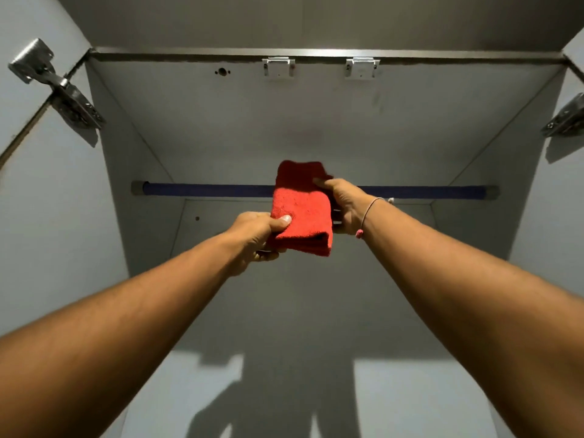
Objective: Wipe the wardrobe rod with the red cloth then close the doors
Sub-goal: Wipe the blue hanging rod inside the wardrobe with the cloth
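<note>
Red cloth (300, 210) — folded into a thick pad, held up in front of the middle of the wardrobe rod (205, 190), hiding that stretch of it; whether cloth and rod touch cannot be told. Left hand (257, 237) — clamped on the cloth's lower left corner, thumb on top, fingers beneath. Right hand (343, 205) — gripping the cloth's upper right edge, fingers pinched on the fabric; a thin bracelet (368, 213) circles the wrist. Rod — dark blue, horizontal, spanning the wardrobe from one side wall to the other, each end seated in a grey socket. Wardrobe interior — pale grey panels, top panel (284, 115) overhead with two small metal brackets (278, 67) at its front edge. Doors open, with a metal hinge at left (60, 90) and another at right (565, 120). Shadows of both arms fall on the back wall below.
</note>
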